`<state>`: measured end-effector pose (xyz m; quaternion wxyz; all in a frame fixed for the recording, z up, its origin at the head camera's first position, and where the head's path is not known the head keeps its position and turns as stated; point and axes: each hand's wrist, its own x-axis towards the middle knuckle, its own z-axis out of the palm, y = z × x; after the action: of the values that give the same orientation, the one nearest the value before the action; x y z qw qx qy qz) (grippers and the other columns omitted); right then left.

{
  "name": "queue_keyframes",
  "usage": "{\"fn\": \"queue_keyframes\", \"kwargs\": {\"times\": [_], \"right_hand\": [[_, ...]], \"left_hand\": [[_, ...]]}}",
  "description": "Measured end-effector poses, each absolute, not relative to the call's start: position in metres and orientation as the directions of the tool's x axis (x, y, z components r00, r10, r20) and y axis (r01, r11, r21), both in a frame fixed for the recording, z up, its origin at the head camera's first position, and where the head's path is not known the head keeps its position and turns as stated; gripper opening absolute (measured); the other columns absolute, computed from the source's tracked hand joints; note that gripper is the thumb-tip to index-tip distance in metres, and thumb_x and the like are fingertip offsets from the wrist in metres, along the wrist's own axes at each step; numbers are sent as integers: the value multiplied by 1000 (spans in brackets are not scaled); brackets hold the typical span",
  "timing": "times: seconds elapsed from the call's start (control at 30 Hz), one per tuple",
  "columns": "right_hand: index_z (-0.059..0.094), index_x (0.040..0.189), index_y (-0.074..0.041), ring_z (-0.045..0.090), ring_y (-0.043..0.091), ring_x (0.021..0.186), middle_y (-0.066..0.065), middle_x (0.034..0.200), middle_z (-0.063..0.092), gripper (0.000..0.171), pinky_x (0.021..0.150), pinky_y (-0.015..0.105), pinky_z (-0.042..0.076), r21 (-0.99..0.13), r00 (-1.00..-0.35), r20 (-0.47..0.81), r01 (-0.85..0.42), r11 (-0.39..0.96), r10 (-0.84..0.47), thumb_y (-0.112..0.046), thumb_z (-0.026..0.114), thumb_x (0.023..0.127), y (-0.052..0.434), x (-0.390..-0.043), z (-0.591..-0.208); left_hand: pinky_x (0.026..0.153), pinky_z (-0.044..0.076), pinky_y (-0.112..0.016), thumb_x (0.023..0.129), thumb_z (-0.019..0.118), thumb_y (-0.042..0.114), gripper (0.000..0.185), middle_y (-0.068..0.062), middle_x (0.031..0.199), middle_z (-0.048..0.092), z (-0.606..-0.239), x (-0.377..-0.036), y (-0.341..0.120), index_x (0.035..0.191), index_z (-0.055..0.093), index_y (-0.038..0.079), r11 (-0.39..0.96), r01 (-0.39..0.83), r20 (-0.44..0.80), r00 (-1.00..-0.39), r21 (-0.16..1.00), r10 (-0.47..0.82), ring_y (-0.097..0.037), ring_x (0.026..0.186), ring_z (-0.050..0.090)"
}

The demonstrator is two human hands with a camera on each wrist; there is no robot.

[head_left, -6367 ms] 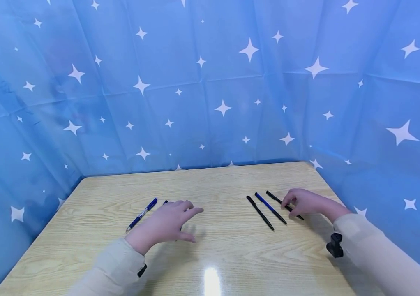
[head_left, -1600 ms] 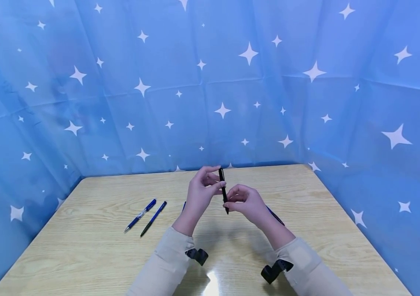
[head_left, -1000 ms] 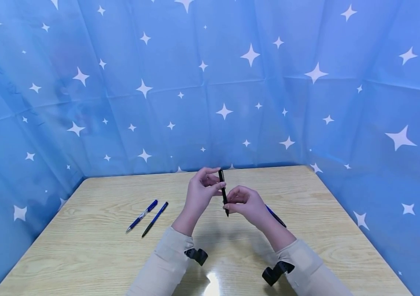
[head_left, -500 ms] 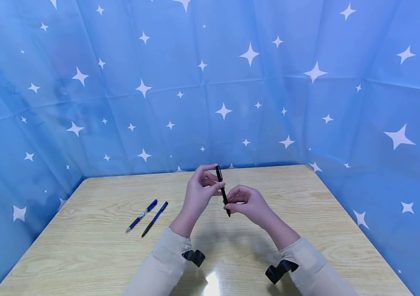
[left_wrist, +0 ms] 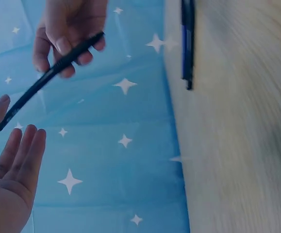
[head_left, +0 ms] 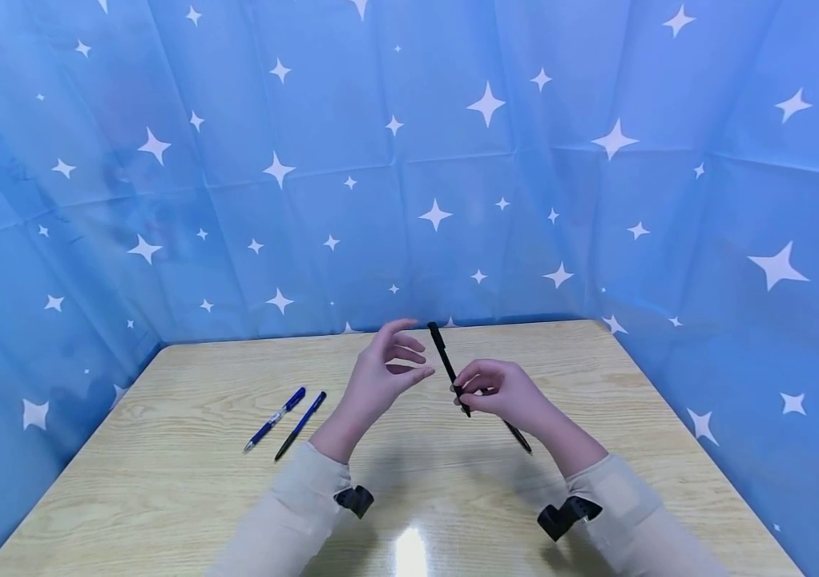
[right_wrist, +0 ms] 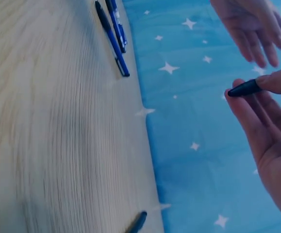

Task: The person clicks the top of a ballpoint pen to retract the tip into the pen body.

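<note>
My right hand [head_left: 469, 390] pinches the lower part of a black pen [head_left: 445, 357] between thumb and fingers and holds it above the wooden table [head_left: 186, 497], its top leaning left. The left hand [head_left: 409, 354] hovers just left of the pen with relaxed fingers, touching nothing. In the left wrist view the black pen [left_wrist: 47, 77] slants down from the right hand [left_wrist: 70, 34] towards the open left hand [left_wrist: 11, 165]. The right wrist view shows the pen's end [right_wrist: 244, 88] at my right fingertips [right_wrist: 276, 80].
Two blue pens [head_left: 287, 417] lie side by side on the table's left part. Another dark pen [head_left: 519, 437] lies on the table under my right hand. Blue star-printed cloth [head_left: 453, 160] walls in the table at the back and both sides.
The left hand has let go of the black pen's top and drawn a little to the left. The right hand has moved right with the pen, which now tilts more.
</note>
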<state>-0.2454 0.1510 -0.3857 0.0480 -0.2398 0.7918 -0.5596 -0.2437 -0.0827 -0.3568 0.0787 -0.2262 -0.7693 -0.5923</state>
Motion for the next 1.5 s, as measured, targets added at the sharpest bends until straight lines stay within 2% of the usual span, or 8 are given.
{"fn": "queue_keyframes", "kwargs": {"times": [0.17, 0.4, 0.63, 0.83, 1.03, 1.17, 1.3, 1.5], "right_hand": [[68, 111, -2, 68, 27, 91, 13, 96, 71, 22, 77, 33, 55, -911, -884, 162, -305, 278, -438, -5, 69, 90, 168, -249, -386], [68, 113, -1, 68, 25, 91, 17, 100, 70, 24, 77, 32, 55, -897, -895, 135, -292, 331, -424, -7, 69, 90, 201, -257, -389], [66, 116, 3, 65, 40, 94, 25, 101, 67, 27, 76, 33, 55, -896, -915, 81, -240, 373, -396, -7, 68, 91, 235, -264, -390], [65, 118, 3, 67, 29, 91, 18, 100, 69, 30, 76, 35, 56, -871, -927, 51, -223, 438, -371, -8, 68, 91, 265, -270, -398], [65, 117, 6, 67, 27, 84, 22, 98, 67, 30, 72, 42, 56, -826, -924, 29, -236, 512, -381, -7, 68, 90, 285, -276, -412], [66, 115, 8, 64, 18, 77, 17, 98, 66, 28, 64, 39, 55, -787, -925, 10, -241, 568, -379, -3, 68, 88, 293, -276, -420], [69, 109, 6, 61, 19, 71, 11, 94, 66, 25, 56, 33, 51, -732, -929, -4, -250, 634, -370, 3, 68, 84, 299, -275, -427], [70, 106, 6, 58, 19, 75, 12, 95, 68, 26, 57, 31, 50, -679, -934, -31, -242, 693, -357, 7, 67, 81, 306, -276, -433]], "left_hand": [[81, 55, -31, 84, 77, 9, 61, -6, 106, 63, -362, -243, -94, 138, 49, 18, 310, 445, 359, -885, 840, 298, -17, 95, 65], [78, 55, -29, 84, 78, 13, 54, 3, 102, 62, -374, -243, -110, 133, 55, 18, 417, 428, 314, -896, 802, 315, -13, 91, 65], [77, 54, -27, 85, 77, 14, 45, 3, 102, 62, -383, -240, -126, 127, 60, 15, 501, 445, 289, -887, 742, 359, -12, 91, 63], [75, 53, -28, 87, 76, 17, 37, 4, 102, 62, -391, -234, -138, 122, 63, 17, 545, 437, 253, -889, 716, 381, -7, 88, 62], [75, 53, -28, 86, 77, 16, 39, 5, 102, 62, -397, -230, -148, 122, 63, 17, 562, 441, 241, -887, 700, 395, -9, 88, 62], [74, 54, -26, 85, 77, 17, 39, 5, 101, 62, -401, -228, -155, 122, 63, 16, 593, 459, 235, -878, 662, 417, -11, 87, 62], [73, 54, -27, 85, 78, 17, 40, 4, 102, 61, -404, -225, -163, 122, 63, 15, 610, 454, 217, -879, 649, 424, -12, 87, 62], [73, 53, -31, 84, 79, 18, 42, 0, 105, 62, -405, -221, -175, 123, 64, 13, 701, 457, 187, -884, 548, 430, -15, 89, 63]]}}
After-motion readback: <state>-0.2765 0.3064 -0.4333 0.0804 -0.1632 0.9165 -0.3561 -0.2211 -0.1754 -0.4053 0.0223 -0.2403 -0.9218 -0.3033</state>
